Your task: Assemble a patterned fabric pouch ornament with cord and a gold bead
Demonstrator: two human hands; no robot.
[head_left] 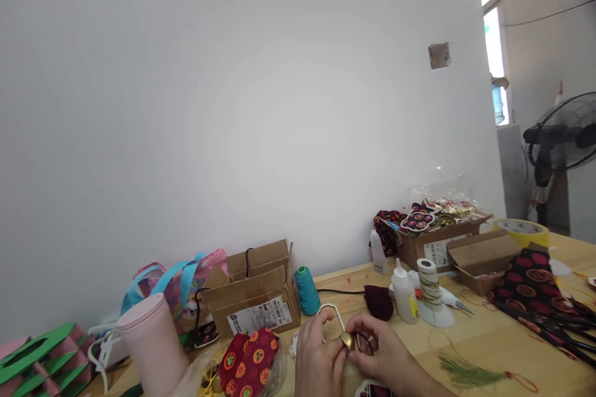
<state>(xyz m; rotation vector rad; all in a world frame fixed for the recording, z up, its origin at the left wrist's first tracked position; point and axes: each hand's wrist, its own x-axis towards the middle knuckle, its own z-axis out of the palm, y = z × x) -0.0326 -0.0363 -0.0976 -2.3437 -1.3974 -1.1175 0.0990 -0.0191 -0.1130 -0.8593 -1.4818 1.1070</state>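
My left hand (pixel 315 356) is closed around a small gold bell-shaped piece (pixel 346 340) at the bottom middle of the view. Just to its right, the fingers of my right hand (pixel 384 353) pinch a thin dark cord (pixel 367 341) that loops beside the gold piece. A white strip (pixel 336 310) curves up behind my fingers; where it ends is hidden. Under my hands, partly cut off by the lower edge, lies a white-edged dark patterned patch (pixel 370 388). A maroon bundle (pixel 378 302) rests behind my right hand.
A teal thread cone (pixel 307 291) and cardboard box (pixel 254 291) stand behind. To the right are a glue bottle (pixel 405 294), a cord spool (pixel 429 285), a glue gun (pixel 451 301) and a green tassel (pixel 470 371). Left are red patterned fabric (pixel 249 363) and a pink tumbler (pixel 153 347).
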